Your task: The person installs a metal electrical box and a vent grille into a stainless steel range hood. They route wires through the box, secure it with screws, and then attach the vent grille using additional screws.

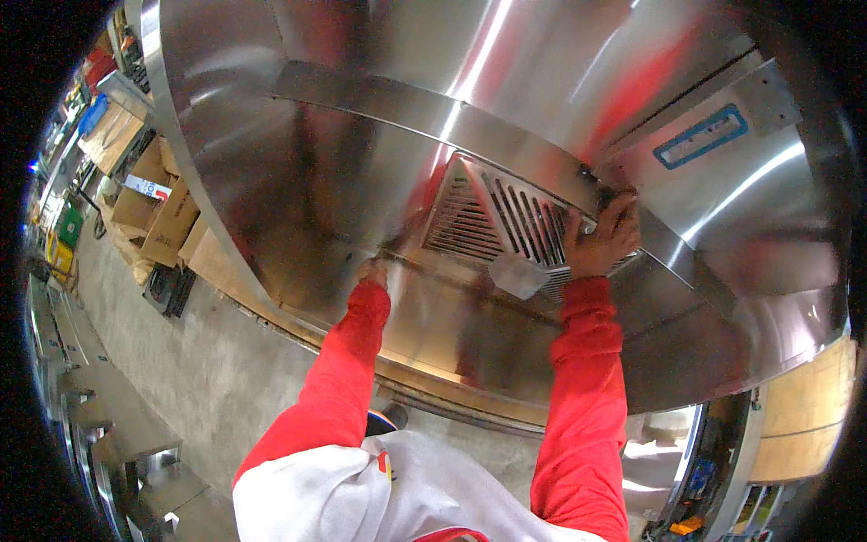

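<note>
A large stainless steel hood [343, 172] with a curved shell fills most of the head view. Slotted metal baffle filters [465, 217] sit in its middle, and a translucent pale cup [517, 275] lies against their lower edge. My right hand [610, 235] is at the filters' right end by the steel ledge, its fingers bent and closed around a small spot; whatever is between them is too small to make out. My left hand [373, 273] touches the lower steel ledge left of the filters. Its fingers are foreshortened and mostly hidden.
A steel panel with a blue-edged rectangular opening [700, 137] is on the hood's right inner side. Open cardboard boxes [158, 212] stand at the left on the concrete floor [217, 361]. Steel equipment [99, 425] lies at the lower left. A wooden board [799, 425] stands at the right.
</note>
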Demonstrator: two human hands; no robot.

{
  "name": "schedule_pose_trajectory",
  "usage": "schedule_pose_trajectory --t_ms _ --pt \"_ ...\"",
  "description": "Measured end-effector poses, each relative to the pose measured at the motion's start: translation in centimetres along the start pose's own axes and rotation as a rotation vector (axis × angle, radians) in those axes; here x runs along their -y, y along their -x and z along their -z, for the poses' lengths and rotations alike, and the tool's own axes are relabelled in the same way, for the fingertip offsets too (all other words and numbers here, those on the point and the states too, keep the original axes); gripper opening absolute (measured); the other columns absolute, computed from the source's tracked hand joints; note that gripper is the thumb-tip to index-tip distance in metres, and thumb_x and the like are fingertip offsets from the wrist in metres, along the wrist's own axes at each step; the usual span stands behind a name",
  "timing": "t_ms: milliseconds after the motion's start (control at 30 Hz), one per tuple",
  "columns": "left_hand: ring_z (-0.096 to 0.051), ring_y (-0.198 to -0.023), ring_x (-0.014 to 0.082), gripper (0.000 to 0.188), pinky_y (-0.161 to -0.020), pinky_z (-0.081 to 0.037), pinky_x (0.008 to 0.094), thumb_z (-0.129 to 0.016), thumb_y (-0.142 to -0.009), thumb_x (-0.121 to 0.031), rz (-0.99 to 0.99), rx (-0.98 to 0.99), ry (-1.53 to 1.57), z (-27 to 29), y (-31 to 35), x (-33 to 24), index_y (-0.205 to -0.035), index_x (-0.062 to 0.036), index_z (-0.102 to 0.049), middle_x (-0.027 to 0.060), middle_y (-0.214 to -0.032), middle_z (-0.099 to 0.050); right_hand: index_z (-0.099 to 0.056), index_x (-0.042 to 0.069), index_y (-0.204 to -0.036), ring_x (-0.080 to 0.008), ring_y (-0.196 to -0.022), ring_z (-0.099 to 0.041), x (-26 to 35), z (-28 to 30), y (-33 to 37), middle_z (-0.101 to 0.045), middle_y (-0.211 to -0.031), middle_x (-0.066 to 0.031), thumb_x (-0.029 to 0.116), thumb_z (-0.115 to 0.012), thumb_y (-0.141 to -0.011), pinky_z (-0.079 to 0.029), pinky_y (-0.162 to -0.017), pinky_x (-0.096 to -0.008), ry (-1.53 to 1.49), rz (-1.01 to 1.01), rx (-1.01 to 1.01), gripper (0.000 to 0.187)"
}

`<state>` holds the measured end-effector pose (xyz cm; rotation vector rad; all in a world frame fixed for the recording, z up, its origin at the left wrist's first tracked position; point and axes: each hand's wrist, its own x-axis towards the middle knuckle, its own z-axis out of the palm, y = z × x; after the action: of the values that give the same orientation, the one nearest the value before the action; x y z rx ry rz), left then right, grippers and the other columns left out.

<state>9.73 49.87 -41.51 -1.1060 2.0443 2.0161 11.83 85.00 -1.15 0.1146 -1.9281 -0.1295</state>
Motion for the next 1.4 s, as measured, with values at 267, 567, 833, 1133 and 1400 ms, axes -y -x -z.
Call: schedule_pose_trajectory --t_ms 267,567,833,1133,1400 --pt "-0.069 -0.101 0.0377 0.047 -0.086 -0.054 0.0448 -0.073 -0.081 -0.041 -0.285 -0.102 -0.699 -3.4 1.1 -3.7 -0.105 -0.001 -0.071 0.0226 -0.108 -0.072 -0.032 0.0 -0.153 -0.0467 -0.115 -0.052 -0.3 -0.1 -0.3 -0.048 -0.14 -0.0302 0.063 -0.054 -0.092 -0.038 -0.098 -0.0581 0.001 0.023 0.001 0.09" --pt "-0.068 -0.106 0.0353 0.047 -0.092 -0.055 0.0439 -0.067 -0.086 -0.04 -0.4 -0.235 -0.695 -2.5 -0.1 -3.5 -0.117 -0.0049 -0.066 0.0196 -0.113 -0.071 -0.036 0.0 -0.151 -0.0467 -0.118 -0.051 0.0 0.1 -0.4 -0.049 -0.139 -0.029 0.064 -0.053 -0.091 -0.038 -0.099 -0.0577 -0.013 -0.022 0.02 0.089" --pt "-0.069 -0.099 0.0389 0.03 -0.083 -0.055 0.0458 -0.059 -0.093 -0.021 -0.187 -0.142 -0.765 -1.9 -1.2 -4.8 -0.116 -0.0018 -0.061 0.0224 -0.107 -0.071 -0.037 -0.001 -0.15 -0.0464 -0.114 -0.052 0.0 -0.1 -0.5 -0.051 -0.136 -0.0286 0.066 -0.052 -0.091 -0.041 -0.097 -0.058 0.025 -0.018 0.02 0.09" --pt "-0.065 -0.092 0.0463 0.026 -0.076 -0.051 0.0526 -0.053 -0.096 -0.02 -0.437 0.125 -0.832 -0.3 2.7 -6.0 -0.114 -0.0021 -0.055 0.0261 -0.099 -0.068 -0.038 -0.001 -0.149 -0.0484 -0.104 -0.057 -1.0 0.0 0.1 -0.053 -0.134 -0.0303 0.065 -0.057 -0.088 -0.046 -0.088 -0.0587 0.068 0.051 0.022 0.092" --pt "-0.059 -0.087 0.0542 0.021 -0.071 -0.047 0.059 -0.047 -0.099 -0.018 -0.702 -0.141 -0.247 16.9 28.8 -1.4 -0.113 -0.0027 -0.051 0.0313 -0.088 -0.063 -0.048 -0.003 -0.141 -0.0386 -0.123 -0.052 -2.2 0.5 2.7 -0.054 -0.138 -0.0222 0.047 -0.069 -0.088 -0.042 -0.105 -0.0483 -0.179 -0.112 -0.065 0.076"
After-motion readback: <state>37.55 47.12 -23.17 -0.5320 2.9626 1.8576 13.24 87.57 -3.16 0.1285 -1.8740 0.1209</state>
